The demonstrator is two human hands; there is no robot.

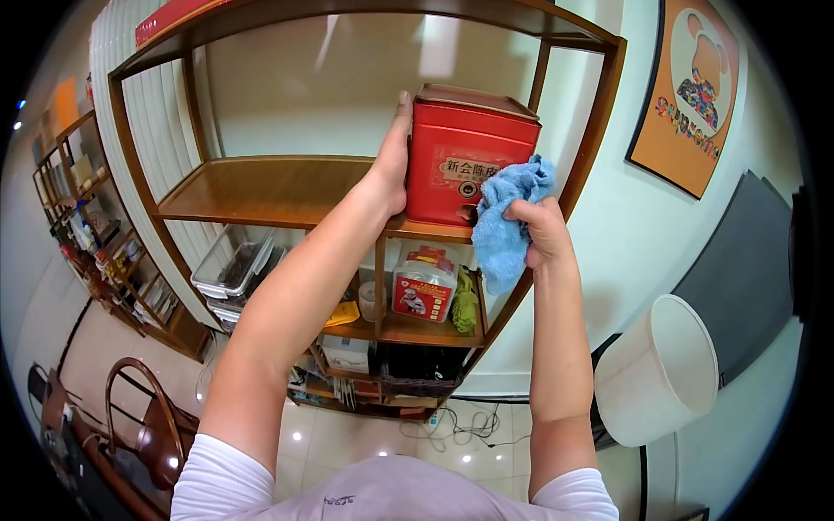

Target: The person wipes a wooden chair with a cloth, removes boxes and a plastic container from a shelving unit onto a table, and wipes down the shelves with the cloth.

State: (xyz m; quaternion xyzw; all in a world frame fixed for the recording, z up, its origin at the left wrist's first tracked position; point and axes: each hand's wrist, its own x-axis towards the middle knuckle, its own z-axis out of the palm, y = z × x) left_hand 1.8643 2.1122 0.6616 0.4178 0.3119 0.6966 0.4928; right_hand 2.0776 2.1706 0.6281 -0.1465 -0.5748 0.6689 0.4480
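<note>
A square red tin [469,143] with a lid and Chinese lettering stands on the upper wooden shelf, near its right end. Flat along the tin's left side lies my left hand [396,161], fingers stretched upward. My right hand [543,227] is closed on a blue cloth [512,195], which is bunched against the tin's lower right front corner and hangs below the shelf edge. The cloth covers part of the tin's label and some of my right fingers.
The wooden shelf unit [278,187] carries clear lidded boxes [230,265], a white-and-red container [426,286] and a green item [465,304] lower down. To the right are a white lampshade [647,373] and a framed picture [691,95]. Cables [469,425] lie on the floor.
</note>
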